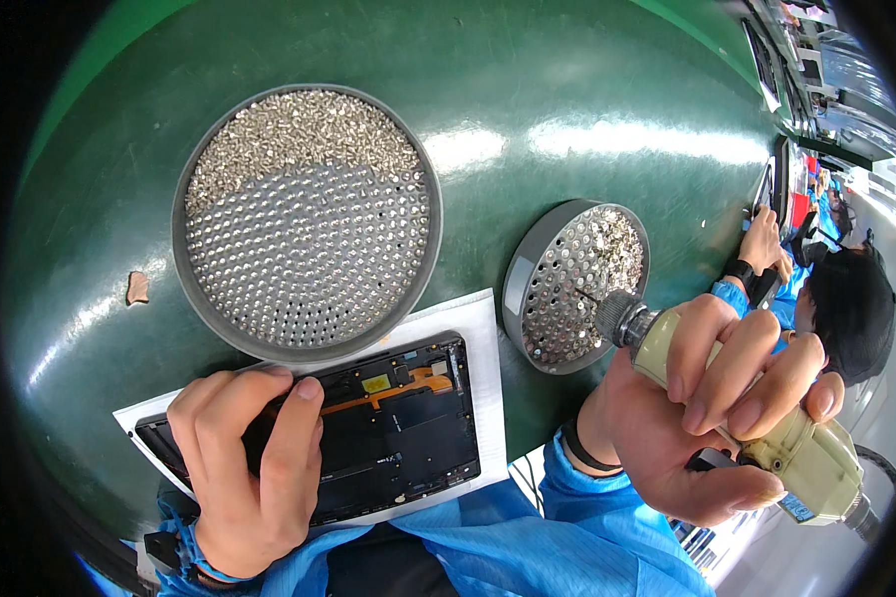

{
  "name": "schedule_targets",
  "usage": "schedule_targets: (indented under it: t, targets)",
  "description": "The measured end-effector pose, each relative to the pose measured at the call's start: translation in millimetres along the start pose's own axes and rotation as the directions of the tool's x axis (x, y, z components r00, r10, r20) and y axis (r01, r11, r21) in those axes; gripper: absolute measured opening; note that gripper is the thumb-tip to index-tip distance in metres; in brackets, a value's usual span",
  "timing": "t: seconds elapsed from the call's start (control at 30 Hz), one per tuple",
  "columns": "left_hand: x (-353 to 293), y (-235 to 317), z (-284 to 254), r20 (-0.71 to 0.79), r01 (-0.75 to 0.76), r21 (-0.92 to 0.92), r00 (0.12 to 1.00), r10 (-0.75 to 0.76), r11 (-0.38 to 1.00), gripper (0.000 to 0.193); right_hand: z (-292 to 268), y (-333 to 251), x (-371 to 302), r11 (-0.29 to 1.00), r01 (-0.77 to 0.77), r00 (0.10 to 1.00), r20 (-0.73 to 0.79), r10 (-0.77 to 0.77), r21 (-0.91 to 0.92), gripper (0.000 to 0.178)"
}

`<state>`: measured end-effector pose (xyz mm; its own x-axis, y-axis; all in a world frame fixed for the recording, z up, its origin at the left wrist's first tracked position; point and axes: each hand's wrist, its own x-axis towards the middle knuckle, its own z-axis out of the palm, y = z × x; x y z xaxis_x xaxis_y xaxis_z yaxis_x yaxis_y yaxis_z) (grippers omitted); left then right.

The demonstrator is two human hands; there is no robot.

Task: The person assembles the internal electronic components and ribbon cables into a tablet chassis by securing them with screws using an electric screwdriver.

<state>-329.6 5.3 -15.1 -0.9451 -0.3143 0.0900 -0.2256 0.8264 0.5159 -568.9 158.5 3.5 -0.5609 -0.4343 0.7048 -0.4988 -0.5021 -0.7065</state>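
Note:
My right hand (727, 418) is wrapped round a pale green electric screwdriver (806, 463). Its thin bit points left, over a small round grey screw tray (516, 284) with a perforated plate and silvery screws; whether the tip touches a screw, I cannot tell. On the left, my left hand (249, 458) rests on an opened tablet (408, 428), fingers curled and thumb close to the index finger at its upper edge. Anything small between those fingertips is hidden. Black inner parts and an orange flat cable show in the tablet, which lies on a white sheet (490, 398).
A large round perforated tray (309, 259) stands beyond the tablet, with many small screws heaped at its far side. A small brown scrap (137, 289) lies on the green table (488, 60). At right, a co-worker in a black cap (856, 308) works at the same table.

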Motion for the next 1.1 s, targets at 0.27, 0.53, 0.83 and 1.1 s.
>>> schedule_targets:
  t: [0.27,0.53,0.83,1.1]
  targets:
    - [-1,0,1,-0.006,0.005,0.007,1.000,-0.004,1.000,0.057,-1,2,-1,0.998,-0.056,0.997,0.050,0.055,0.007,0.057]
    - [-1,-1,3,-0.013,-0.001,-0.002,1.000,0.001,1.000,0.060,-1,1,-3,0.997,-0.046,0.994,0.093,0.052,-0.067,0.053]
    - [-1,-2,4,-0.048,-0.024,-0.035,0.999,0.023,0.999,0.048,14,-11,-3,1.000,0.002,1.000,-0.011,-0.002,0.014,0.056]
    - [-5,-6,14,-0.185,-0.054,-0.043,0.982,0.046,0.998,0.036,71,-25,-8,0.967,-0.194,0.976,-0.067,0.207,0.164,0.038]
